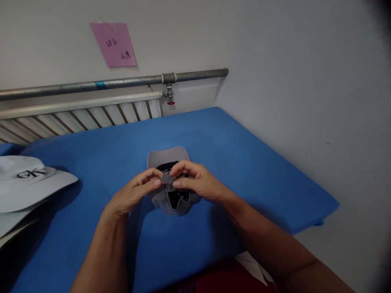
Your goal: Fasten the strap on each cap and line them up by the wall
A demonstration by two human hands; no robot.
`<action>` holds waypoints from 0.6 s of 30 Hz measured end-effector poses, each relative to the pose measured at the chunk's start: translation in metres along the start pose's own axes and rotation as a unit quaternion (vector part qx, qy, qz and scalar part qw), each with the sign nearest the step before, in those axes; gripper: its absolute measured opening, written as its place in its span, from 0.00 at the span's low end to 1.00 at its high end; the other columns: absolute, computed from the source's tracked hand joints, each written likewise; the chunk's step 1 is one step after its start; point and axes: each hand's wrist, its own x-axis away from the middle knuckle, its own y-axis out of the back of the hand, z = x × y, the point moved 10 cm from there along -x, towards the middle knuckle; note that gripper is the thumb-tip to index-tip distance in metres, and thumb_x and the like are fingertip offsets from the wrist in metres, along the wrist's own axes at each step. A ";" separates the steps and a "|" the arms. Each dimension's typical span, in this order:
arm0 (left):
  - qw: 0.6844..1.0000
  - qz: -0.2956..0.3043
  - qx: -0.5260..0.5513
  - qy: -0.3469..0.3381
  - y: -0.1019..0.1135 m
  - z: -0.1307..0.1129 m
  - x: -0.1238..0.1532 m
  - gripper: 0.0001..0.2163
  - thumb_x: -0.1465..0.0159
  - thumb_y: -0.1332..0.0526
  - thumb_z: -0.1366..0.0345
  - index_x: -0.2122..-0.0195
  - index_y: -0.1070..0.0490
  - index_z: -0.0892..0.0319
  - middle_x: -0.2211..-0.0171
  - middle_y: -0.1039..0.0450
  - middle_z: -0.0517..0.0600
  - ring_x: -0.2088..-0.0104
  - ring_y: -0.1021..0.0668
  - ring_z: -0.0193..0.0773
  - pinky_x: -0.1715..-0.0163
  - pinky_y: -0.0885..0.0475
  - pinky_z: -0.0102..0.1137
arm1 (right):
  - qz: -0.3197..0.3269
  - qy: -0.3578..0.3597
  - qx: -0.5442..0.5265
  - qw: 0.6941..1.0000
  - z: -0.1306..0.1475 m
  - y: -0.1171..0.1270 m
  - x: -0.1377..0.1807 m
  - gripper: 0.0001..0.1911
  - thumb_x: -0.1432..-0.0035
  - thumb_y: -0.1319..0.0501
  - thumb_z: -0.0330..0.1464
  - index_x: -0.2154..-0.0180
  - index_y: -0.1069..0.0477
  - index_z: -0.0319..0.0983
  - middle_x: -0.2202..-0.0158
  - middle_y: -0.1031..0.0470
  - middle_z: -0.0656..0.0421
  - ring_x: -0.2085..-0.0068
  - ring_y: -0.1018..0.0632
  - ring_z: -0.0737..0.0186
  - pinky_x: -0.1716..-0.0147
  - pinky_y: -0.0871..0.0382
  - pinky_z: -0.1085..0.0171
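A grey baseball cap point(171, 155) lies on the blue table with its brim pointing away from me and its rear opening toward me. Its dark grey back strap point(168, 179) is stretched between my two hands. My left hand point(139, 189) pinches the strap's left end between thumb and fingers. From the other side, my right hand point(197, 179) pinches the strap's right part, thumb below and forefinger above. A small bit of metal, possibly the buckle, shows by the strap, partly hidden by my fingers.
At the left sits a stack of pale caps point(27, 183), the top one bearing black lettering. Behind the blue table point(122, 140) are a white radiator point(82, 118) and a metal pipe point(128, 82) with a red-handled valve point(170, 101). A pink note point(114, 44) hangs on the wall.
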 end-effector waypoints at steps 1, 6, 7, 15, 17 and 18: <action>1.000 0.005 -0.001 0.006 -0.002 0.001 0.000 0.09 0.41 0.35 0.59 0.61 0.25 0.56 0.66 0.27 0.48 0.66 0.29 0.35 0.64 0.35 0.29 | -0.004 -0.011 -0.027 1.000 -0.002 0.003 0.000 0.08 0.50 0.35 0.29 0.64 0.28 0.41 0.69 0.27 0.64 0.66 0.26 0.70 0.62 0.31 0.67; 0.997 0.029 -0.050 0.059 -0.008 0.012 0.000 0.10 0.42 0.34 0.60 0.60 0.22 0.55 0.64 0.24 0.50 0.63 0.26 0.38 0.61 0.33 0.31 | -0.007 -0.047 -0.075 0.996 -0.011 0.009 -0.001 0.10 0.51 0.34 0.28 0.63 0.28 0.40 0.69 0.26 0.64 0.67 0.25 0.71 0.63 0.32 0.68; 0.996 0.031 -0.052 0.062 -0.008 0.013 0.000 0.09 0.42 0.34 0.60 0.62 0.21 0.55 0.66 0.24 0.49 0.64 0.26 0.38 0.63 0.33 0.30 | -0.002 -0.051 -0.078 0.996 -0.013 0.008 -0.001 0.10 0.51 0.34 0.28 0.64 0.28 0.40 0.69 0.26 0.64 0.67 0.25 0.71 0.64 0.32 0.68; 0.996 -0.011 0.047 0.073 -0.008 0.021 -0.006 0.05 0.50 0.33 0.66 0.72 0.21 0.58 0.74 0.25 0.47 0.72 0.28 0.33 0.68 0.36 0.29 | 0.002 -0.046 -0.045 0.998 -0.015 0.008 -0.006 0.03 0.49 0.36 0.32 0.71 0.27 0.38 0.76 0.30 0.64 0.74 0.32 0.71 0.72 0.38 0.69; 0.994 -0.033 0.068 0.073 -0.007 0.022 -0.008 0.04 0.53 0.33 0.66 0.75 0.22 0.58 0.77 0.27 0.46 0.75 0.30 0.32 0.70 0.38 0.28 | -0.009 -0.047 -0.047 0.998 -0.015 0.009 -0.006 0.02 0.51 0.36 0.31 0.72 0.27 0.39 0.76 0.31 0.65 0.75 0.32 0.72 0.73 0.39 0.69; 0.994 -0.042 0.075 0.071 -0.006 0.022 -0.009 0.04 0.54 0.33 0.66 0.76 0.23 0.59 0.78 0.28 0.46 0.75 0.31 0.31 0.71 0.39 0.28 | -0.013 -0.046 -0.052 0.997 -0.015 0.009 -0.006 0.02 0.52 0.36 0.30 0.72 0.27 0.39 0.77 0.31 0.65 0.75 0.33 0.72 0.73 0.39 0.69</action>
